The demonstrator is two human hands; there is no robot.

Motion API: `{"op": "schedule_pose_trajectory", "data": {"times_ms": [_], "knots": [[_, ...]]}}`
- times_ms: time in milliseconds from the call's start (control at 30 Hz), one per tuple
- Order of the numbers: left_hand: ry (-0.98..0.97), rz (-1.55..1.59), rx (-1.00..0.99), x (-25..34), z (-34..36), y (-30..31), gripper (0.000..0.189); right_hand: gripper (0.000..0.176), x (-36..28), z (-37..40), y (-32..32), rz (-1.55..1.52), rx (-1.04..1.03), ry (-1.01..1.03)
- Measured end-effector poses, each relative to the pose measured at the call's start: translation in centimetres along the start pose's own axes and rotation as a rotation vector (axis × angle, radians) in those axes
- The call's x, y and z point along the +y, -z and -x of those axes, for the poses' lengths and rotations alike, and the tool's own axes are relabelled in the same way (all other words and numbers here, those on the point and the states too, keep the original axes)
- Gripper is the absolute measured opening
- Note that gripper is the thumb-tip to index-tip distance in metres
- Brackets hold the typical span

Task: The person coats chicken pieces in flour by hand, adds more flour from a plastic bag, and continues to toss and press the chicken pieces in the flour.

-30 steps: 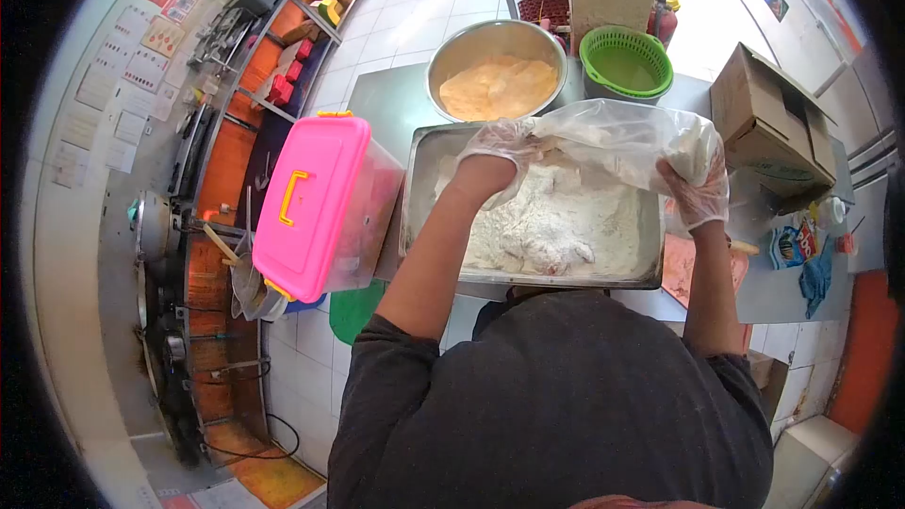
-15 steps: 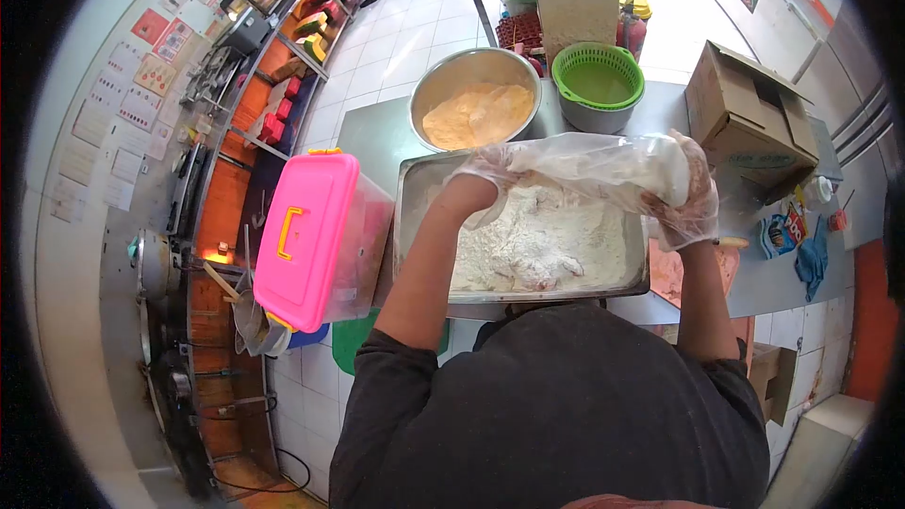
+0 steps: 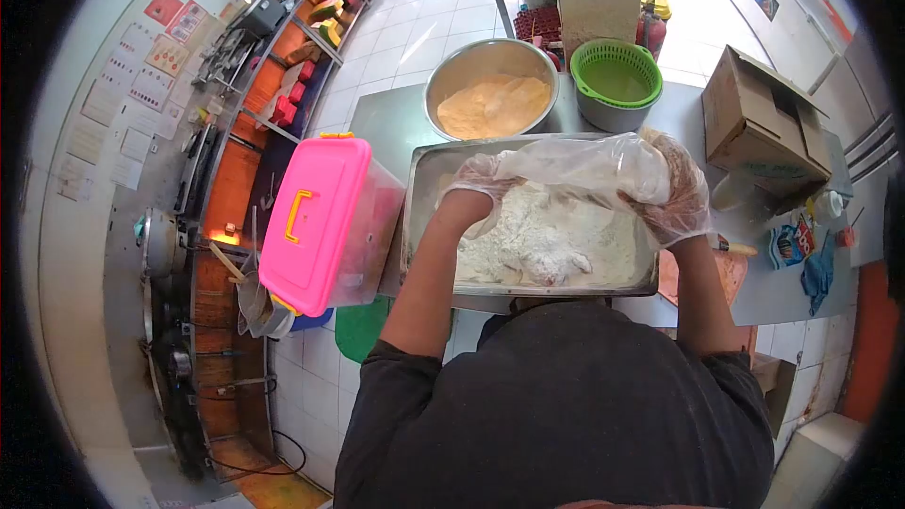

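A clear plastic bag (image 3: 589, 166) with white powder inside stretches sideways over a steel tray. My left hand (image 3: 477, 185), in a clear disposable glove, is closed on the bag's left end. At its bulging right end, my gloved right hand (image 3: 677, 190) grips the bag from the side. White flour (image 3: 611, 243) covers the bottom of the tray (image 3: 409, 236). Near the tray's front edge lies a flour-coated lump (image 3: 556, 266), with reddish patches showing through. The bag hides part of the tray's far side.
A steel bowl (image 3: 434, 106) of orange-yellow powder and a green colander (image 3: 650, 85) in a pot stand behind the tray. To the left is a pink-lidded box (image 3: 325, 217); to the right, a cardboard box (image 3: 759, 123), a snack packet (image 3: 790, 241) and a blue cloth (image 3: 818, 269).
The bag's right end has come inward with my right hand, and the bag looks shorter and more bunched. The whole view has shifted slightly. Both hands keep their hold.
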State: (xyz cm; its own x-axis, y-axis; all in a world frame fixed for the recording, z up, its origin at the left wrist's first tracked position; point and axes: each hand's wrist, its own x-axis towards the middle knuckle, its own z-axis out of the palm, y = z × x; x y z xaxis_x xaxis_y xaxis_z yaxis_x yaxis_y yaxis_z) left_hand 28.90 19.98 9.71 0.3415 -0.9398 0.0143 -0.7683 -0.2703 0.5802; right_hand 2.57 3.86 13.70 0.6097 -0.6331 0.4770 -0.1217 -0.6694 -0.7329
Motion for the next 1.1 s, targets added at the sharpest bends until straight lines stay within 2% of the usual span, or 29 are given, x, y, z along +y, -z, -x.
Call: {"op": "schedule_pose_trajectory", "data": {"times_ms": [100,200,300,400,467,533,600,700,800,900,1000,1100], "knots": [[0.073,0.023,0.033,-1.1,0.7,-0.2,0.031,0.071,0.6,-0.2,-0.5,-0.001,-0.001,0.043],[-0.272,-0.505,0.152,-4.2,1.2,-1.1,0.028,0.068,1.2,-0.3,-0.8,0.036,0.077,0.195],[-0.063,-0.286,0.195,-3.0,0.9,-1.4,0.03,0.069,-0.5,-1.1,-0.3,0.075,0.158,0.349],[-0.223,-0.63,0.256,-3.8,0.6,-1.2,0.031,0.067,-1.2,-2.1,-0.4,0.087,0.158,0.393],[-0.015,-0.361,0.181,-2.9,0.4,-0.5,0.034,0.066,-1.7,-2.8,-0.5,0.114,0.149,0.418],[0.051,-0.26,0.187,-2.3,0.4,0.1,0.034,0.066,-2.2,-3.4,-0.9,0.151,0.127,0.4],[-0.023,-0.325,0.279,-2.4,0.8,0.3,0.033,0.067,-2.8,-4.0,-1.3,0.199,0.087,0.345],[-0.136,-0.576,0.194,-6.6,0.3,-1.0,0.033,0.073,-3.7,-5.4,-1.4,0.284,-0.015,0.277],[-0.146,-0.617,0.156,-9.8,-0.1,-3.0,0.036,0.077,-4.9,-6.8,-1.6,0.327,-0.065,0.273],[0.319,-0.04,0.019,-5.8,0.3,-1.6,0.041,0.078,-6.5,-7.9,-1.3,0.281,-0.144,0.276],[0.4,0.179,-0.067,-6.3,0.4,-2.3,0.046,0.078,-6.3,-8.7,-1.9,0.384,-0.134,0.328],[0.436,0.211,-0.079,-3.3,1.2,-0.8,0.047,0.08,-7.5,-9.4,-1.7,0.368,-0.127,0.396]]}}
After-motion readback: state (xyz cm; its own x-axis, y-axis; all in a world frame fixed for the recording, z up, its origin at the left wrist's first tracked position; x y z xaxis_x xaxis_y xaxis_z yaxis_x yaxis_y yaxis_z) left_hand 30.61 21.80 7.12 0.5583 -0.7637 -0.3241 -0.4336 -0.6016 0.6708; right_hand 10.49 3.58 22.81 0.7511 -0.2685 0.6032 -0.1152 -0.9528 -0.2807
